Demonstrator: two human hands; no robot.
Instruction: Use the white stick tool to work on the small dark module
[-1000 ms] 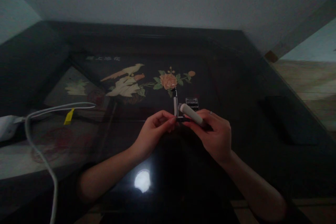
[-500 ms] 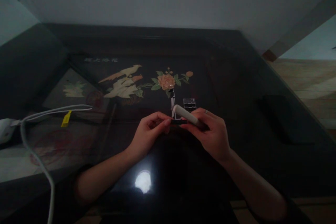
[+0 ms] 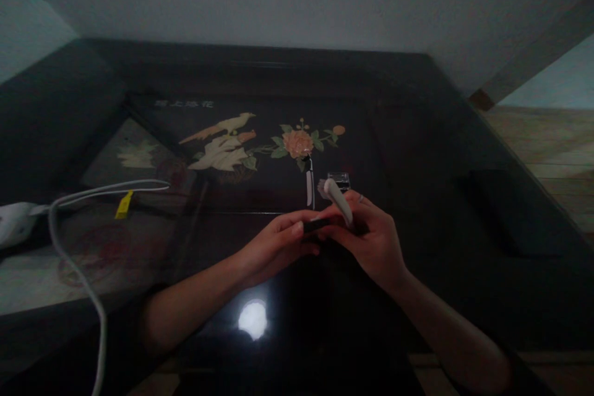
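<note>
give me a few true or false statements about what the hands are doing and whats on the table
1. The right hand holds a white stick-shaped thing. True.
2. The left hand rests flat on the table, away from the right hand. False: it meets the right hand at a small dark object between their fingertips.
3. A white cable runs over the left side of the table. True.
4. The cable carries a red tag. False: the tag is yellow.
5. A bird and flower picture decorates the tabletop beyond the hands. True.
</note>
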